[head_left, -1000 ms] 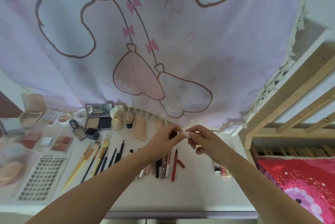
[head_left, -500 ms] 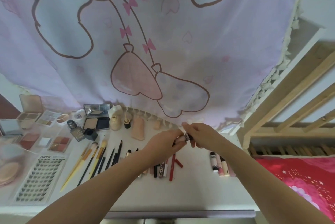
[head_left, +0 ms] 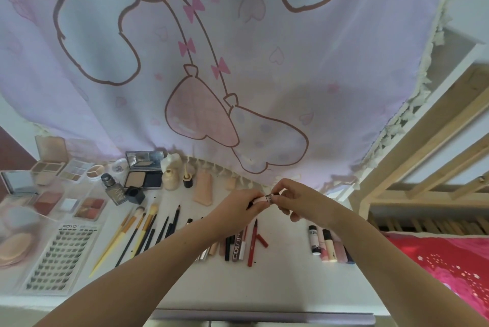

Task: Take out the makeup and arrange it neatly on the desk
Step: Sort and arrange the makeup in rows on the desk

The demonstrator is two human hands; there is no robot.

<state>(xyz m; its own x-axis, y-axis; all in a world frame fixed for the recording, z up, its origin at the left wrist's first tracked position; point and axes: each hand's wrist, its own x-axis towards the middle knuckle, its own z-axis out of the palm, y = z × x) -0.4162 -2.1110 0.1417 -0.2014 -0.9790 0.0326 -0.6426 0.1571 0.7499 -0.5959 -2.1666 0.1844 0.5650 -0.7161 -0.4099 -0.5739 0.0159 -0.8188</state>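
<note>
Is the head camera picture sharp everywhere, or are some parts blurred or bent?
Head view: the centre is fairly sharp, the barcode on the small tube held by both hands shows; the left edge is hazy, the palettes look washed out; wide-angle bending curves the curtain and bed frame.

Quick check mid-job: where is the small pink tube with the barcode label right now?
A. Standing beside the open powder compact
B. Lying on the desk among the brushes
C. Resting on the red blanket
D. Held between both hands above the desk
D: the small pink tube with the barcode label is pinched at one end by the left hand and at the other by the right hand, above the white desk.
</note>
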